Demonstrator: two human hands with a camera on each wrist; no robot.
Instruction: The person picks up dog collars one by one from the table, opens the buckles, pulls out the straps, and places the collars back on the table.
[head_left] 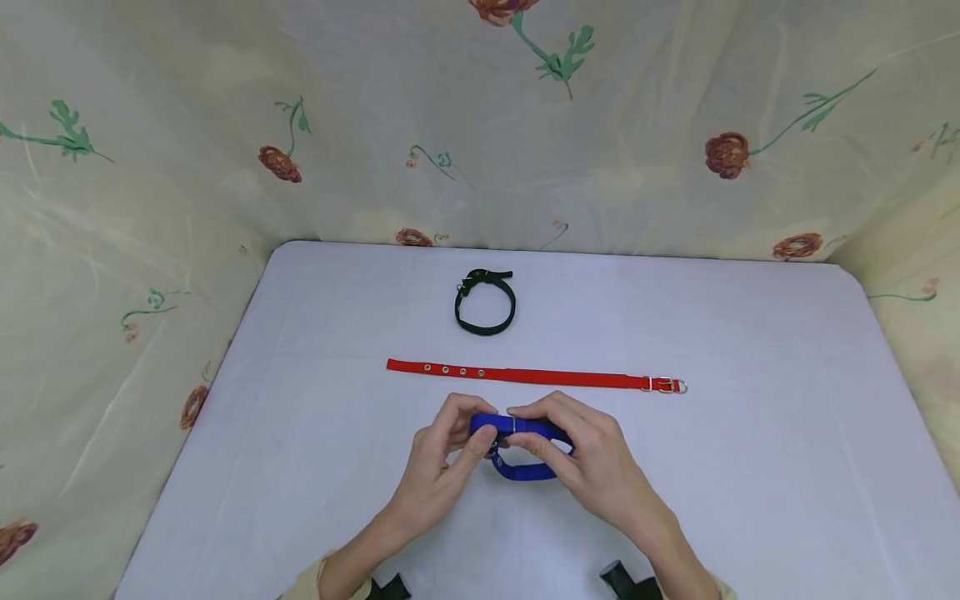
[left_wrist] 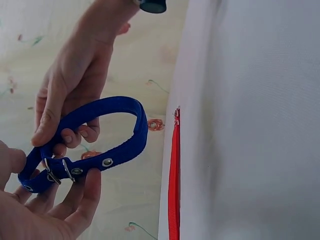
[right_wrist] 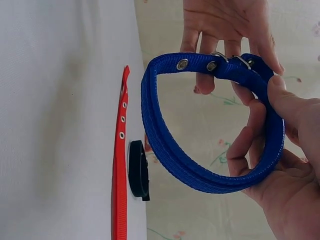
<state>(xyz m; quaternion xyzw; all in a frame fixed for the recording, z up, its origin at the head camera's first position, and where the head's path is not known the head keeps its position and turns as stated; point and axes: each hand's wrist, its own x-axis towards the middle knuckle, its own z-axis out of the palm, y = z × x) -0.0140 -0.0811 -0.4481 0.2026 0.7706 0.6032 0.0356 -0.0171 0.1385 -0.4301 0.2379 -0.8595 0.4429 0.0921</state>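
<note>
Both hands hold a blue collar above the table, its strap buckled into a loop. My left hand pinches the buckle side between thumb and fingers. In the left wrist view, the metal buckle and eyelets show close to its fingertips. The right hand grips the strap a little to the right, thumb on the near side. The right wrist view shows the right thumb pressed against the blue band, with the other fingers curled inside the loop.
A red collar lies stretched out just beyond the hands, its buckle at the right end and eyelets toward the left. Farther back lies a black collar closed in a ring. The white tabletop ends at a flower-patterned curtain.
</note>
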